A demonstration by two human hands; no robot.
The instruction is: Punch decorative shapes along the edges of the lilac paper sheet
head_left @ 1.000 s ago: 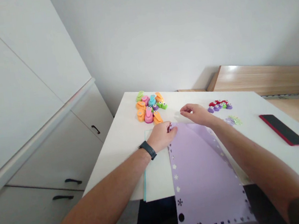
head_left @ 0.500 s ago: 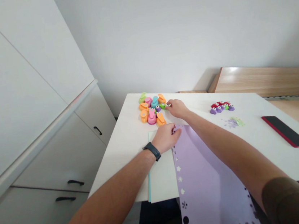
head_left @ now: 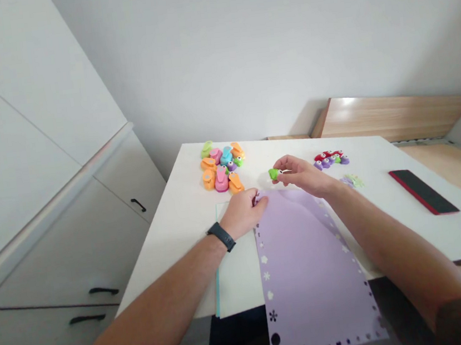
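My left hand pinches the top left corner of a purple sheet of paper. Shaped holes, such as flowers, hearts and a crown, run along the sheet's edges, and its lower end hangs past the table's front edge. Just above the sheet's top edge, my right hand grips a small green craft punch between thumb and fingers. Beneath my left hand and the purple sheet lie pale sheets of paper with a light blue one at the side.
Several coloured craft punches cluster at the table's back left. Small red and purple punches stand at the right, with paper cut-outs before them. A dark red-edged bar lies farther right. White cabinets flank the table's left.
My right hand has lifted the small green punch from the cluster and moved it right, over the sheet's top edge. My left hand stays on the sheet's corner. The view has shifted slightly.
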